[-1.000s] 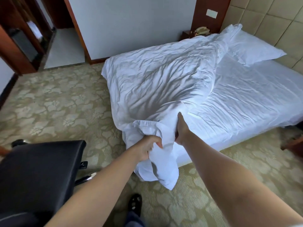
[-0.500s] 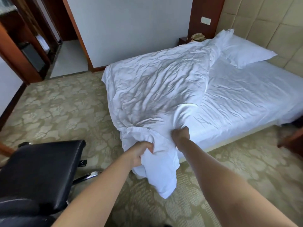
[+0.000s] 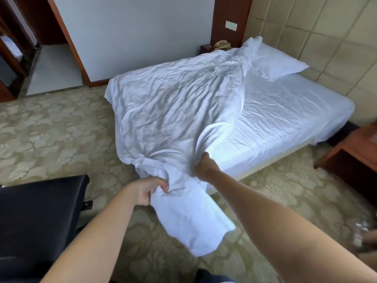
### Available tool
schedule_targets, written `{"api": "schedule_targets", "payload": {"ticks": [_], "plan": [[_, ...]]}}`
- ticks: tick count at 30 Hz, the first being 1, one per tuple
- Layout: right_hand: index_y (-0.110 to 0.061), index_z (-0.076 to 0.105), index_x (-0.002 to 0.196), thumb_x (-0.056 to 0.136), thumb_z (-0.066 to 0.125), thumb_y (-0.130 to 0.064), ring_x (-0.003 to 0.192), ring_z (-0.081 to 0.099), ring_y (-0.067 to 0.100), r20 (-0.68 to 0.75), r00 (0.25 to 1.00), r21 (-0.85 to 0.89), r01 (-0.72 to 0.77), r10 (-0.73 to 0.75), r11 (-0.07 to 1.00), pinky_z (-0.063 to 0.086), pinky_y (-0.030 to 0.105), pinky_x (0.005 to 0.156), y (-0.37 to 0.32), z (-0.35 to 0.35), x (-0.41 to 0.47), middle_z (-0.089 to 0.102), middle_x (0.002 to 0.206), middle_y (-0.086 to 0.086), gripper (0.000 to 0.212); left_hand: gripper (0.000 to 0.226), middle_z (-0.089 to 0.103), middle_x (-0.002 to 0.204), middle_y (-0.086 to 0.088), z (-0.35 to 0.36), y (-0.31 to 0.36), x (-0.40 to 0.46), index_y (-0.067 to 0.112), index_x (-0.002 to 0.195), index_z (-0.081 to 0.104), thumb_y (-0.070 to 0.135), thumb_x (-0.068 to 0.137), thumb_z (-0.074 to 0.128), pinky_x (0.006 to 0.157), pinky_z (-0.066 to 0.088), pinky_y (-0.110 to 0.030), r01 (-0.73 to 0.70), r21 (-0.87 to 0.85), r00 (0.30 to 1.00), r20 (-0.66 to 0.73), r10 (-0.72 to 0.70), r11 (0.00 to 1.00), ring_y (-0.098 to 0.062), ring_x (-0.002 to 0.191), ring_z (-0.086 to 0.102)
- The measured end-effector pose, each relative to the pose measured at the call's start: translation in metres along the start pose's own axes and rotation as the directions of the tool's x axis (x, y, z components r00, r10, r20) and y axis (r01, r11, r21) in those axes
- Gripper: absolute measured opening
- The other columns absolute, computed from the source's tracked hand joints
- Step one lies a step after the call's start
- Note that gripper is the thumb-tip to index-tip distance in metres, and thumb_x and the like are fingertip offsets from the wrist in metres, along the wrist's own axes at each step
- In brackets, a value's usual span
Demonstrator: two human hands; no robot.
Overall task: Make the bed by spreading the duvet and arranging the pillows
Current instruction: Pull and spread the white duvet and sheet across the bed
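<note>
A crumpled white duvet [image 3: 175, 107] lies bunched over the left half of the bed [image 3: 289, 115], and its near corner hangs off the foot toward the carpet. My left hand [image 3: 148, 189] is shut on the duvet's hanging corner. My right hand [image 3: 205, 165] grips a fold of the duvet just to the right, at the foot of the bed. The right half of the mattress shows only the wrinkled sheet. One white pillow [image 3: 275, 63] lies at the head by the padded wall; the duvet's far end partly overlaps it.
A black chair [image 3: 40, 209] stands close at the lower left. A wooden table [image 3: 350, 152] is at the right edge. A nightstand with a telephone [image 3: 222, 44] sits at the bed's head. Patterned carpet [image 3: 57, 135] surrounds the bed; a doorway opens at the far left.
Both hands have drawn the duvet's corner back toward me and lower. My right hand has closed on a fold. The view has shifted back from the bed.
</note>
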State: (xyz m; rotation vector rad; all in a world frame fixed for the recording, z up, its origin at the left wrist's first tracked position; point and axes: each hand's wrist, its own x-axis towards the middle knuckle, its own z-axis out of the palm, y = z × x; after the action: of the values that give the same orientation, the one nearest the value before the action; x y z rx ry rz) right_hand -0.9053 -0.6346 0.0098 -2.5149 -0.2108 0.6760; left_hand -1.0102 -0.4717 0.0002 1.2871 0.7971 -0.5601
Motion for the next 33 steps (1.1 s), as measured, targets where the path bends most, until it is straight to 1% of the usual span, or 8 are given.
{"api": "schedule_targets", "payload": {"ticks": [3,7,13,16,20,23,26,33], "plan": [[0.001,0.029,0.144,0.095,0.039,-0.005,0.130,0.044,0.030,0.169,0.985,-0.206,0.000,0.036,0.978,0.039,0.032,0.103,0.034,0.017,0.005,0.040,0.145,0.018,0.051,0.039,0.060,0.088,-0.013,0.007,-0.026,0.028,-0.005,0.115,0.057,-0.003,0.076,0.059,0.063,0.049,-0.032,0.074,0.205,0.986,-0.162,-0.041,0.976,-0.024,0.073,0.058],[-0.016,0.027,0.149,0.096,0.040,-0.011,0.132,0.042,0.025,0.223,0.974,-0.293,0.017,0.051,0.956,0.039,0.031,0.102,0.064,0.017,0.009,0.034,0.150,0.009,0.056,0.045,0.051,0.104,-0.008,0.019,-0.026,0.051,-0.002,0.131,0.050,0.005,0.087,0.059,0.076,0.045,-0.028,0.189,0.602,0.943,-0.332,0.028,0.776,-0.025,0.098,0.056],[-0.020,0.019,0.152,0.093,0.038,-0.010,0.132,0.041,0.025,0.170,0.985,-0.264,0.021,0.026,0.964,0.041,0.036,0.101,0.094,-0.010,0.034,0.031,0.151,0.006,0.062,0.058,0.042,0.141,-0.012,0.062,0.013,0.071,0.008,0.143,0.037,0.011,0.089,0.057,0.097,0.042,-0.028,-0.001,0.634,0.950,-0.240,0.198,0.773,-0.026,0.126,0.046],[-0.019,0.017,0.152,0.094,0.041,-0.013,0.132,0.042,0.025,0.177,0.984,-0.226,0.041,-0.001,0.973,0.040,0.033,0.099,0.105,-0.031,0.054,0.033,0.151,0.006,0.063,0.055,0.048,0.137,-0.015,0.090,0.034,0.084,0.011,0.140,0.042,0.009,0.087,0.057,0.092,0.046,-0.030,-0.034,0.617,0.941,-0.246,0.233,0.786,-0.028,0.122,0.051],[-0.019,0.015,0.153,0.095,0.043,-0.016,0.135,0.038,0.026,0.197,0.979,-0.182,0.093,-0.057,0.979,0.036,0.034,0.104,0.124,-0.072,0.094,0.030,0.153,0.008,0.064,0.047,0.057,0.121,-0.015,0.134,0.071,0.114,0.013,0.131,0.050,0.008,0.085,0.059,0.056,0.040,-0.021,-0.057,0.625,0.937,-0.235,0.257,0.779,-0.019,0.082,0.054],[-0.018,0.016,0.152,0.094,0.042,-0.014,0.136,0.036,0.027,0.195,0.976,-0.156,0.129,-0.098,0.979,0.036,0.033,0.103,0.145,-0.114,0.130,0.030,0.152,0.009,0.064,0.042,0.055,0.128,-0.015,0.171,0.104,0.144,0.013,0.125,0.055,0.009,0.083,0.061,0.072,0.048,-0.027,-0.051,0.656,0.925,-0.253,0.283,0.753,-0.028,0.102,0.059],[-0.019,0.015,0.153,0.096,0.041,-0.014,0.139,0.032,0.027,0.202,0.973,-0.138,0.138,-0.109,0.981,0.034,0.034,0.105,0.167,-0.155,0.162,0.025,0.155,0.009,0.063,0.043,0.051,0.134,-0.011,0.212,0.135,0.173,0.012,0.127,0.055,0.010,0.085,0.062,0.089,0.045,-0.026,-0.046,0.720,0.923,-0.234,0.305,0.692,-0.026,0.120,0.052],[-0.020,0.015,0.152,0.094,0.044,-0.014,0.138,0.034,0.026,0.189,0.979,-0.104,0.099,-0.078,0.990,0.037,0.035,0.103,0.216,-0.214,0.227,0.027,0.155,0.008,0.066,0.044,0.049,0.136,-0.009,0.280,0.185,0.230,0.014,0.129,0.052,0.013,0.086,0.061,0.078,0.038,-0.018,-0.062,0.817,0.943,-0.140,0.301,0.573,-0.022,0.118,0.050]]}}
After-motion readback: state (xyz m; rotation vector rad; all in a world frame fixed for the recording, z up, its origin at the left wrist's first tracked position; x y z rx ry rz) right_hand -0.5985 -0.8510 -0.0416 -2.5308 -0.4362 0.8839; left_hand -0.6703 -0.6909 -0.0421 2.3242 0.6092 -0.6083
